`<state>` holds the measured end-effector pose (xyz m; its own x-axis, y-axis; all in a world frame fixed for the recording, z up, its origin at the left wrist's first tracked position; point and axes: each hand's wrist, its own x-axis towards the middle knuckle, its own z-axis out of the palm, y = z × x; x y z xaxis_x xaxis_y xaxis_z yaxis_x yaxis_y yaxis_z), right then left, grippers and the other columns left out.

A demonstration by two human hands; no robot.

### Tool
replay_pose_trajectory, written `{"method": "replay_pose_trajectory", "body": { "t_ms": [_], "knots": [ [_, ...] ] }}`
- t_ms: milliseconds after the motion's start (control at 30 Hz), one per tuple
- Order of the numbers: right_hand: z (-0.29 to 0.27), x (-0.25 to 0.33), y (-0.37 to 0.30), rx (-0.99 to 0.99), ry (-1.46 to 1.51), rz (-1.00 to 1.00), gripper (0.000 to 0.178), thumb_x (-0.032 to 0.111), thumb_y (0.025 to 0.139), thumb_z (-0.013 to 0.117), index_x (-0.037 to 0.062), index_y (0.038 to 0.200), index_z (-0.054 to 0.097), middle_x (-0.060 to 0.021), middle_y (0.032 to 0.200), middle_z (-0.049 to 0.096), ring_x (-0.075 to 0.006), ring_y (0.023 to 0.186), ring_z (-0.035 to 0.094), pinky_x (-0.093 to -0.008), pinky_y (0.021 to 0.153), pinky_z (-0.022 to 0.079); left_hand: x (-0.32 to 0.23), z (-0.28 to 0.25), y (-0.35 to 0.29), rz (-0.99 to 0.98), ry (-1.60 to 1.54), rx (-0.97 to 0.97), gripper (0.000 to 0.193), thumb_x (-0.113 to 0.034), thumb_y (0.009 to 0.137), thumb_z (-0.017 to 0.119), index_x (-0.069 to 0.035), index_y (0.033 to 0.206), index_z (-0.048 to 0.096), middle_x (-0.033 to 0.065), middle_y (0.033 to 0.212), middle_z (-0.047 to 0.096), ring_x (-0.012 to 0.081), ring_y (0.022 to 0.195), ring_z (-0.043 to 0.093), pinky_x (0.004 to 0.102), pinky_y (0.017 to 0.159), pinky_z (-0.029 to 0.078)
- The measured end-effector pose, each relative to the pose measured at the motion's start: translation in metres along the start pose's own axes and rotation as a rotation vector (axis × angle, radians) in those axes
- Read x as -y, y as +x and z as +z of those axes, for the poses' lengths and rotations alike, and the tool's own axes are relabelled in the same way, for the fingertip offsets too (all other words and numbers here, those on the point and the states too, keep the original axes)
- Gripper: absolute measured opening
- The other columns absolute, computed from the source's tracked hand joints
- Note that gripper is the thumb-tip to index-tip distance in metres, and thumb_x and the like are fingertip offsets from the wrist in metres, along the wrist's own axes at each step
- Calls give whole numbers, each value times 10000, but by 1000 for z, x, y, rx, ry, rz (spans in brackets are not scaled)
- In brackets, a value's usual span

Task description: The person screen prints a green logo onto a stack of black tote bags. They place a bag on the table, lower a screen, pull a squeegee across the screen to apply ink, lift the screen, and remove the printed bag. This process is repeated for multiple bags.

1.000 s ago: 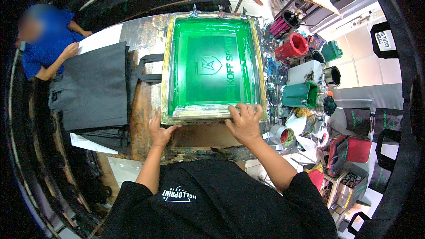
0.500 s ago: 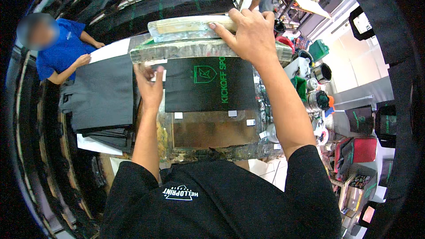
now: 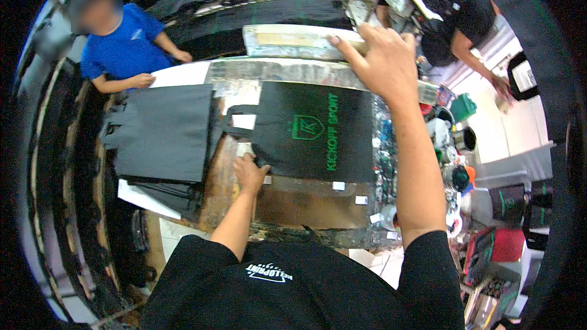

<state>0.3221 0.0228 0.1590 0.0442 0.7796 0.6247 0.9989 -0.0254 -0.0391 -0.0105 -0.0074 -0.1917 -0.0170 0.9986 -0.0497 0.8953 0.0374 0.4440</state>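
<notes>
A black fabric bag (image 3: 278, 146) with a green shield and lettering lies flat on the worktable, its handle loop (image 3: 235, 120) spread to the left. At the bag's near left corner, my left hand (image 3: 249, 174) is closed with the dark cloth between thumb and fingers. My right hand (image 3: 391, 64) grips the right end of a pale squeegee (image 3: 293, 43), thumb along its face. Below the squeegee, a stained screen frame (image 3: 281, 75) stands tilted up at the bag's far edge. The fingertips behind the squeegee are hidden.
A stack of black bags (image 3: 162, 131) lies left of the table. Beyond it, a person in a blue shirt (image 3: 131, 43) holds a white sheet (image 3: 177, 74). Ink pots (image 3: 466, 139) crowd the right side. Another person works at the far right.
My left hand has moved from beside the raised frame toward me, onto the bag's near left corner. The view has shifted, showing the bag's handle. My right hand keeps its grip on the squeegee.
</notes>
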Motion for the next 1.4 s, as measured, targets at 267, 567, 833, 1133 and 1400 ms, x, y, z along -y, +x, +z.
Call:
{"method": "replay_pose_trajectory", "body": {
  "t_ms": [267,567,833,1133,1400],
  "knots": [
    [-10,17,1,55,45,18,617,665,977,589,66,867,686,-153,834,716,-342,916,700,-514,889,410,14,-20,68,185,-450,-125,489,-96,825,800,-29,1275,618,228,1189,732,404,1159,699,443,1011,530],
    [-4,7,-7,-55,72,-41,543,587,972,646,57,857,658,-147,826,695,-354,879,678,-501,838,393,30,-272,147,268,-582,108,370,-84,854,784,23,1208,772,92,1101,783,136,912,689,280,804,555],
    [-17,13,0,42,26,16,551,582,984,634,37,934,697,-164,902,712,-350,969,674,-512,924,418,189,-334,189,-46,-581,-92,360,-41,857,768,-3,1214,770,65,1046,783,146,898,693,288,788,547],
    [-17,17,-9,44,21,14,527,556,977,659,32,955,713,-160,881,700,-351,930,661,-512,920,421,238,-214,113,57,-130,-834,661,-351,922,814,2,1438,598,272,1424,559,434,1375,490,517,1196,360],
    [-14,21,-13,25,21,-6,556,591,968,646,40,919,699,-165,877,701,-352,914,662,-502,892,421,239,-186,32,207,324,-158,703,-566,1009,611,-113,1543,561,193,1664,425,396,1594,277,552,1313,148]
  ]
}}
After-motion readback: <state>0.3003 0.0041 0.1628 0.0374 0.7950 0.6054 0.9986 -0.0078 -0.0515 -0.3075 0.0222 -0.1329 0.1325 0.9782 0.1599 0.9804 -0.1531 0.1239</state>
